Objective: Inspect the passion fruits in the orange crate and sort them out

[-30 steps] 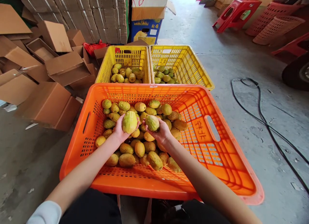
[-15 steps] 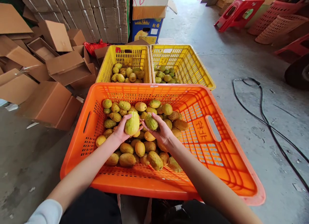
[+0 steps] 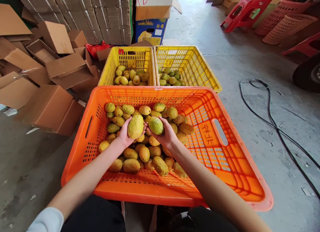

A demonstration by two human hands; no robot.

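My left hand (image 3: 124, 134) is curled around a pale yellow-green papaya (image 3: 135, 127), its thumb along the left side. Beside it my right hand (image 3: 169, 134) grips a smaller, greener papaya (image 3: 155, 125) with the palm turned up. The two fruits are close together but apart, held above a heap of papayas (image 3: 131, 165) in yellow, orange and green. The heap lies in a large orange plastic crate (image 3: 140, 194); part of it is hidden by my hands and forearms.
Two yellow crates stand behind the orange one: the left crate (image 3: 106, 70) with yellowish fruit, the right crate (image 3: 203, 70) with greener fruit. Cardboard boxes (image 3: 47, 107) lie piled at left. A black cable (image 3: 271, 115), a red stool (image 3: 246, 12) and pink baskets (image 3: 287, 29) are at right.
Both papayas have been turned slightly in my hands, and my right thumb has shifted off the face of the greener one. Both hands keep their hold in nearly the same place.
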